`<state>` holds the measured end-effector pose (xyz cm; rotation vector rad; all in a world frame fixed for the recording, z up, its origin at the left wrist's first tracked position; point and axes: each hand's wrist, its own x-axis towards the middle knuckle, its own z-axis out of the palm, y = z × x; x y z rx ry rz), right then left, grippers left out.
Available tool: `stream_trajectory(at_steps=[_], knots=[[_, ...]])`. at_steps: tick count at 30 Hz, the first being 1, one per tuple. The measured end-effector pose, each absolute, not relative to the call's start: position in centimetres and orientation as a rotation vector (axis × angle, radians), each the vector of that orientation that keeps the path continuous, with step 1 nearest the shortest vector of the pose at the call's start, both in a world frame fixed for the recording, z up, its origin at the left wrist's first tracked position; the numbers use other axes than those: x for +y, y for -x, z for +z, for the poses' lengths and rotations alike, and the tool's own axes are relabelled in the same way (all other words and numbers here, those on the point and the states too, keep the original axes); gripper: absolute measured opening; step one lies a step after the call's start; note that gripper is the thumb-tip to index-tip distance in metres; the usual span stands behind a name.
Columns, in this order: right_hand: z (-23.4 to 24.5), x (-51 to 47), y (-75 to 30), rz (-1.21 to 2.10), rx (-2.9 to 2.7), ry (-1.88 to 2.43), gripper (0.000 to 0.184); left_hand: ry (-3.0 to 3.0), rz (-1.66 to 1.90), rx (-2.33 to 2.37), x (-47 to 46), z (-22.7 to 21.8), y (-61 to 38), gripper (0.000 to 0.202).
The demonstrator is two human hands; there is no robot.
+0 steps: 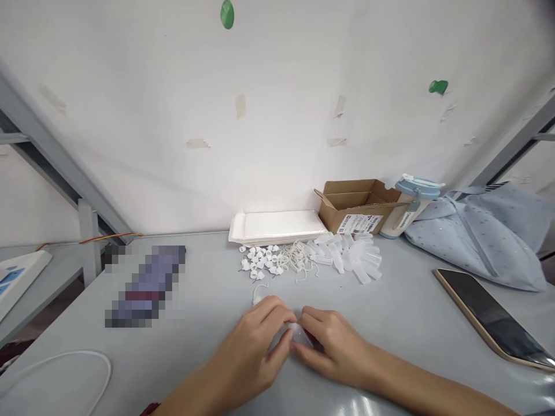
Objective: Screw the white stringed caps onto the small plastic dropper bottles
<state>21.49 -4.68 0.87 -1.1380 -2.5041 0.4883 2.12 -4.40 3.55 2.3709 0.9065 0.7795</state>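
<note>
- One translucent piece (300, 335), partly hidden between the left hand (265, 336) and right hand (332, 345), both pinching it over the grey table (208, 283).
- White caps (261, 275), cords (295, 256), translucent tubes (360, 271): overlapping, hard to count.
- One phone (494, 318), one box (333, 219).

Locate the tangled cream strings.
In the head view, the tangled cream strings lie just right of centre on the grey tabletop, between small white plastic caps at their left and translucent plastic tubes at their right.
</note>
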Motion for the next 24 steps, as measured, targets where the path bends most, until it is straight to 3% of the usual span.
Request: stream_trajectory(at_steps=[8,18,22,24], knots=[[0.62,-4.66,-21.56,0.459,-2.516,1.171,0.019,-2.366,0.721,0.88,-4.89,3.65,-2.34,0.023],[0.92,-4.36,-21.83,0.773,-2.292,1.212,0.02,-2.799,0.803,0.804,-4.69,3.4,-2.25,0.024],[0.47,-4.38,-21.79,0.821,-2.225,1.245,0.041,-2.899,0.73,0.78,-4.58,3.34,-2.33,0.026],[0.38,-4.41,-21.76,0.815,-2.214,1.225,0.043,-2.869,0.737,0.781,-4.62,3.49,-2.36,0.025]])
